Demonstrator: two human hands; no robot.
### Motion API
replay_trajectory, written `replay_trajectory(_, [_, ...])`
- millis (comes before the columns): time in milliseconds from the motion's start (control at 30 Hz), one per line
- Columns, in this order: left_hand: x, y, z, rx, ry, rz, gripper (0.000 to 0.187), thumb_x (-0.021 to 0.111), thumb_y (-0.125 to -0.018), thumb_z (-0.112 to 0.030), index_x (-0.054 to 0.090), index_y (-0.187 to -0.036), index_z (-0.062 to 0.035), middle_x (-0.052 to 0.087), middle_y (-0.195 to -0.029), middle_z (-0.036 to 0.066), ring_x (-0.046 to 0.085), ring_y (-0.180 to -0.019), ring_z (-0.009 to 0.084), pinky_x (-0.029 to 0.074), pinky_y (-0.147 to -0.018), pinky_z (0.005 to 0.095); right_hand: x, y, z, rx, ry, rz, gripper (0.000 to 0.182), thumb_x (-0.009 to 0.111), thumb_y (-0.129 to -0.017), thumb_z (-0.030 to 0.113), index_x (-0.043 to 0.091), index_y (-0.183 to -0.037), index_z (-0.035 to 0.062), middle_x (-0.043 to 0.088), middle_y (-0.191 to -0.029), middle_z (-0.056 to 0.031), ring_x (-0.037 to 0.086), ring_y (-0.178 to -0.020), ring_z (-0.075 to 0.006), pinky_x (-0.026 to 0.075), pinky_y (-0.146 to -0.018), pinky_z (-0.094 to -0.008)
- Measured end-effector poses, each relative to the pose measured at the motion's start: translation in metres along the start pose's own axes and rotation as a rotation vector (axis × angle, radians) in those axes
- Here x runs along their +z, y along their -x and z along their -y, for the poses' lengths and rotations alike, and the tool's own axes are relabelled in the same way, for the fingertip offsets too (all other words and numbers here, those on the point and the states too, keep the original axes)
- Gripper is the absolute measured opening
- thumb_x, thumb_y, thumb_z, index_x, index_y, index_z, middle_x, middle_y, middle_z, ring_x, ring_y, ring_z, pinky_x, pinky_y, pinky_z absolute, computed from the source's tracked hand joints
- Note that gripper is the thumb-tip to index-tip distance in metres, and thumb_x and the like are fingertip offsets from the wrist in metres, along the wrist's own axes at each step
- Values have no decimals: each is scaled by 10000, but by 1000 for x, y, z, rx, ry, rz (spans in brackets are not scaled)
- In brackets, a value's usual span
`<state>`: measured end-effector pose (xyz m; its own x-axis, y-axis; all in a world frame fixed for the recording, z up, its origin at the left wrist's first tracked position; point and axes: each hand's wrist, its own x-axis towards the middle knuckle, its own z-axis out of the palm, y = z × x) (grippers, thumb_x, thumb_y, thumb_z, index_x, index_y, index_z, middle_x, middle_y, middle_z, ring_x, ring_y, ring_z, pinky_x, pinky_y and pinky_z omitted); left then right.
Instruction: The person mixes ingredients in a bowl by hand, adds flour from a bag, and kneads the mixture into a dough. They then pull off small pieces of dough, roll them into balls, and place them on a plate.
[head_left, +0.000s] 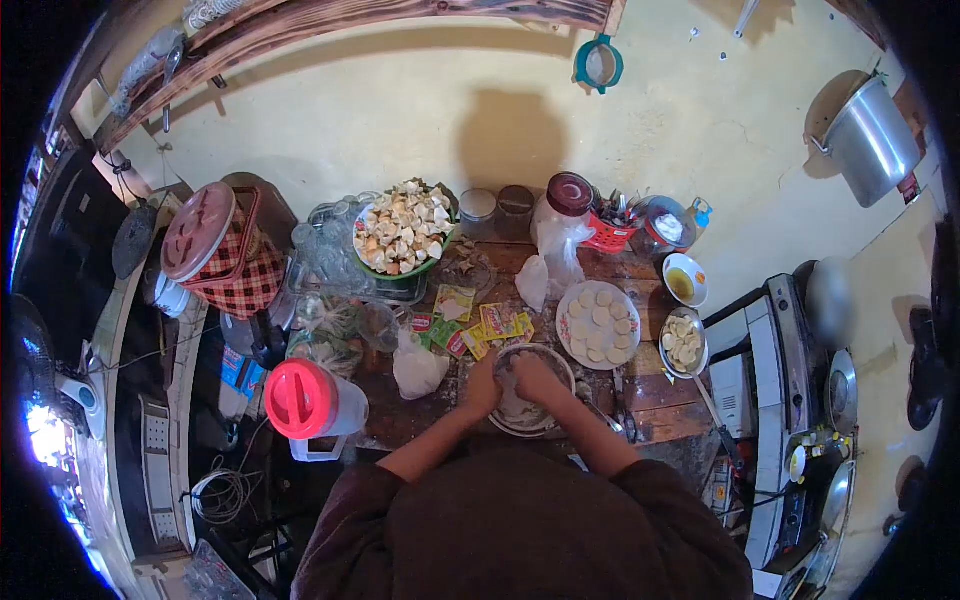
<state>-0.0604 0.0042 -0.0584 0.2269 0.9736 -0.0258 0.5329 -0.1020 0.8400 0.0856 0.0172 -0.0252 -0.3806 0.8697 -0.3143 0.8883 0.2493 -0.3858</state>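
A round bowl (519, 420) with pale, floury contents stands close in front of me at the table's near edge. My left hand (484, 385) is at its left side with the fingers curled in. Over the bowl's middle, my right hand (535, 381) is bunched, fingertips pointing down and inward. Something greyish shows between the two hands, too small to name. To the right is a patterned plate (599, 323) of flat, round, pale dough pieces. Several seasoning packets (497, 322) lie just behind the bowl, and a knotted white plastic bag (420, 366) sits left of it.
A pink-lidded pitcher (302, 400) stands at left. Behind are a heaped bowl of pale chunks (403, 230), a red-lidded jar (569, 195) and a red utensil basket (608, 235). A pan of pale pieces (682, 343) and a stove (790, 350) are at right.
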Motion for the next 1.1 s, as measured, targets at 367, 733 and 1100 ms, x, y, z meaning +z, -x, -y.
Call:
replay_trajectory(367, [3, 4, -16, 1, -35, -94, 545, 561, -692, -17, 405, -1213, 27, 514, -1078, 258, 472, -1030, 407, 392, -879, 432, 25, 53, 21, -25, 215, 283, 669, 524, -738, 150, 268, -1345, 33, 224, -1390, -243, 296, -1244, -416, 263, -1026, -464])
replay_trajectory(733, [5, -3, -9, 41, 23, -114, 584, 575, -674, 4, 384, -1225, 9, 504, -1056, 272, 490, -981, 428, 402, -837, 456, -6, 12, -1, 30, 41, 614, 660, 567, -744, 254, 322, -1327, 65, 370, -1314, -229, 310, -1228, -431, 325, -979, -454])
replay_trajectory(1100, [-15, 3, -38, -123, -23, -16, 542, 472, -711, 29, 375, -1244, 29, 456, -1178, 276, 438, -1099, 406, 357, -931, 427, 44, 24, 32, 143, 143, -613, 442, 641, -644, 157, 546, -1029, -39, 526, -1045, -255, 515, -967, -386, 447, -783, -443])
